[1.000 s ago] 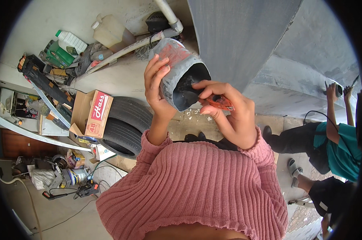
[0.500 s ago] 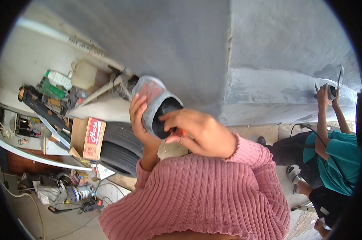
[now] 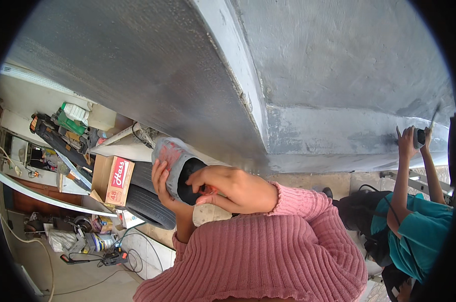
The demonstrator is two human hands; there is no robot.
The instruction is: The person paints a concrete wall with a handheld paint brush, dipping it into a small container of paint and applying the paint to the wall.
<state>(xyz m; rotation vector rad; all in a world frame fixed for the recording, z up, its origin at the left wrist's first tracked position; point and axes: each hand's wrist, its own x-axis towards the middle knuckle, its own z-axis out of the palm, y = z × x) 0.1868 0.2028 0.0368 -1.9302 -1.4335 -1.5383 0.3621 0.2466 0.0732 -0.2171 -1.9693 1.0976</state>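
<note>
My left hand (image 3: 163, 187) is wrapped around a grey, paint-smeared container (image 3: 168, 155) with red marks on its side, tilted so its dark mouth faces right. At that mouth my right hand (image 3: 234, 187) is closed with fingertips just inside the rim. It pinches a small red-orange handle (image 3: 208, 190); whatever is at its far end is hidden in the container. A grey painted wall (image 3: 152, 75) rises close in front of both hands.
On the right, a person in a teal shirt (image 3: 429, 231) holds a small dark cup (image 3: 419, 138) and a thin tool at the wall's ledge (image 3: 329, 131). A ladder (image 3: 414, 182) stands there. Tyres (image 3: 146, 205), an open cardboard box (image 3: 103, 176), cables and clutter lie left.
My view has swung, bringing more of the wall's corner and ledge into sight. The container and both hands now appear lower and slightly left; both grips look the same.
</note>
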